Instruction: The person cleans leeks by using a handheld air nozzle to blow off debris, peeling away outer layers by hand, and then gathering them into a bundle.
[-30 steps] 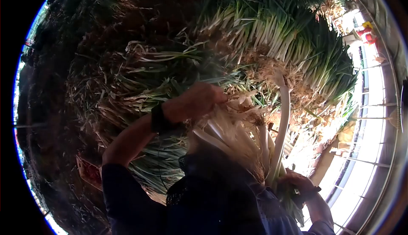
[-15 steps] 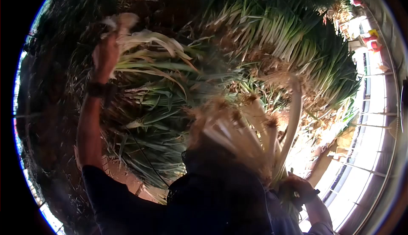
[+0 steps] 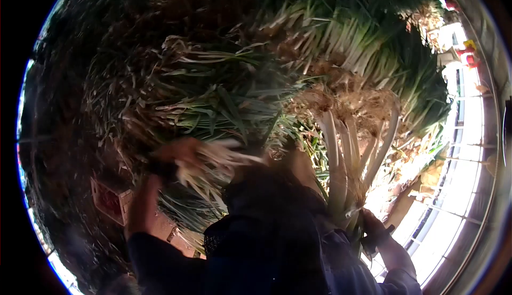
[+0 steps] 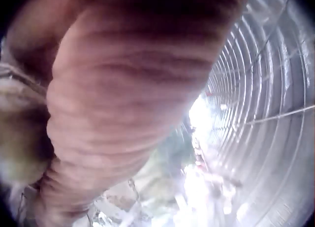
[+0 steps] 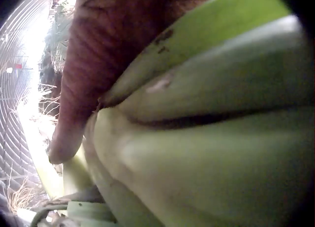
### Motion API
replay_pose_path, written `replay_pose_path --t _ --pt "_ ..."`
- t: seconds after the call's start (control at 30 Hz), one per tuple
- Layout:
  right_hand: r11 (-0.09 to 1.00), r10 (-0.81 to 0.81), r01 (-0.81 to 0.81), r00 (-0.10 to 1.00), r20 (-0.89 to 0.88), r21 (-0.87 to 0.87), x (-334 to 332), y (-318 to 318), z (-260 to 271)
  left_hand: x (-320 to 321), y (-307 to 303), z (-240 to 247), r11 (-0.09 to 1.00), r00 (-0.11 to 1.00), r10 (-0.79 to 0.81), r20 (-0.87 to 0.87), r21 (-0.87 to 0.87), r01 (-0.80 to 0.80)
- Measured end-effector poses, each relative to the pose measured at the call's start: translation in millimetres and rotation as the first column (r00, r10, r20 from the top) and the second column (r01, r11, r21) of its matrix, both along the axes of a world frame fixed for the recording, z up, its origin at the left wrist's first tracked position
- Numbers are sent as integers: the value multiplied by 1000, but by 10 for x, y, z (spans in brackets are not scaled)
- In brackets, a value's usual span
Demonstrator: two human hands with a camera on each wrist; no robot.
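Near the lower right of the head view my right hand (image 3: 375, 225) grips a bunch of leeks (image 3: 337, 161), roots (image 3: 360, 100) uppermost and stalks fanned out. Close up in the right wrist view, thick green leaf bases (image 5: 192, 153) lie against that hand's thumb (image 5: 81, 99). At lower left, my left hand (image 3: 181, 151), blurred by motion, grips pale leek strands (image 3: 218, 159) that trail to the right. The left wrist view is mostly filled by the left hand (image 4: 128, 89), with a blurred pale green shape (image 4: 19, 138) beside it.
A long heap of leeks (image 3: 346, 33) lies along the back right, roots towards me. Loose leeks and leaves (image 3: 208, 97) cover the ground ahead. A crate (image 3: 111, 201) stands at lower left. Ribbed sheeting (image 4: 266, 89) rises at the side.
My left hand swung out to the upper left with pale leaves, then came back down closer to me. The bunch in my right hand has turned more upright, its roots further right.
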State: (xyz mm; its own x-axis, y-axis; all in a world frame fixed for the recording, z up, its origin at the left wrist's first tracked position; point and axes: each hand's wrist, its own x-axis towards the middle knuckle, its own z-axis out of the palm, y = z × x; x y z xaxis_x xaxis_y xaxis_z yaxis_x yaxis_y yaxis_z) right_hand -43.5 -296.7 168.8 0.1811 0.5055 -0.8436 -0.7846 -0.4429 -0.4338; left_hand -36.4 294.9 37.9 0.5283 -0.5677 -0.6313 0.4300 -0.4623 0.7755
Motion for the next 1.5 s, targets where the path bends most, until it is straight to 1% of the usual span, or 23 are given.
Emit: replay_pose_path --t 0.03,0.07,0.1,0.17,0.23,0.3,0.33,0.37,0.4,0.43,0.47,0.5,0.53,0.73,0.93,1.03,1.13,1.17,1.23,1.3,1.37,1.43,1.5 --pt "1000 -14 14 1000 -6 -7 -42 -48 -4 -276 588 120 708 849 457 -267 -469 -528" --pt "1000 -25 25 1000 -6 1 -60 -76 -11 -174 789 429 778 763 613 204 -322 -539" --pt "999 -38 38 999 -3 2 -100 -116 -22 -61 1037 861 779 522 553 649 -180 -601" --pt "997 -71 71 997 -19 15 -135 -155 -33 -101 2686 1831 751 541 -145 829 448 -485" --pt "995 -101 101 995 -23 25 -194 -173 -73 341 1791 1885 116 -45 -297 954 -11 -993" --pt "991 -123 124 992 -24 43 -229 -163 -108 559 254 2306 381 12 158 987 -50 -923" --pt "989 -135 136 991 -26 50 -254 -167 -124 576 -568 2390 651 190 425 885 -153 -743" --pt "987 -147 148 989 -27 57 -255 -156 -150 426 -1172 2322 708 616 704 354 -422 -567" --pt "986 -152 154 988 -28 62 -269 -152 -179 424 -1642 2091 944 590 328 737 -276 -180" --pt "983 -170 172 985 -33 67 -309 -126 -212 465 -2085 1952 984 331 -98 939 42 174" --pt "980 -183 186 982 -38 71 -326 -125 -242 543 -2591 2061 739 357 -651 670 455 497" --pt "977 -192 196 980 -52 81 -334 -134 -265 395 -2917 1790 711 -144 -568 810 571 410" --pt "974 -205 210 976 -69 83 -364 -134 -293 234 -3090 1480 727 -615 -359 702 624 287" --pt "941 -296 322 932 -208 102 -413 -232 -429 426 -3201 1354 835 -847 -203 492 538 112" --pt "890 -395 451 839 -374 72 -394 -291 -568 1043 -2792 1416 587 -500 -420 757 647 487" --pt "877 -418 476 822 -385 65 -347 -320 -706 1364 -2526 1386 655 -551 -388 739 641 399" --pt "919 -355 381 911 -209 101 -329 -343 -921 1570 -2276 1248 712 -442 -456 773 615 339" --pt "964 -227 225 974 2 139 -266 -288 -862 1672 -2150 1119 775 -423 -438 793 572 270" --pt "988 58 -113 908 415 109 -128 -159 -714 1741 -1881 1080 747 -413 -500 761 621 239" --pt "952 219 -294 845 488 82 13 36 -615 1675 -1759 1155 715 -407 -568 716 674 188" --pt "906 339 -417 818 464 74 177 257 -590 1316 -1785 1392 244 -96 -958 269 946 212" --pt "853 437 -518 781 446 72 319 453 -558 1000 -2021 2058 100 26 -995 97 982 158" --pt "797 509 -598 740 439 83 474 600 -502 991 -2294 2412 539 74 -804 590 671 509"
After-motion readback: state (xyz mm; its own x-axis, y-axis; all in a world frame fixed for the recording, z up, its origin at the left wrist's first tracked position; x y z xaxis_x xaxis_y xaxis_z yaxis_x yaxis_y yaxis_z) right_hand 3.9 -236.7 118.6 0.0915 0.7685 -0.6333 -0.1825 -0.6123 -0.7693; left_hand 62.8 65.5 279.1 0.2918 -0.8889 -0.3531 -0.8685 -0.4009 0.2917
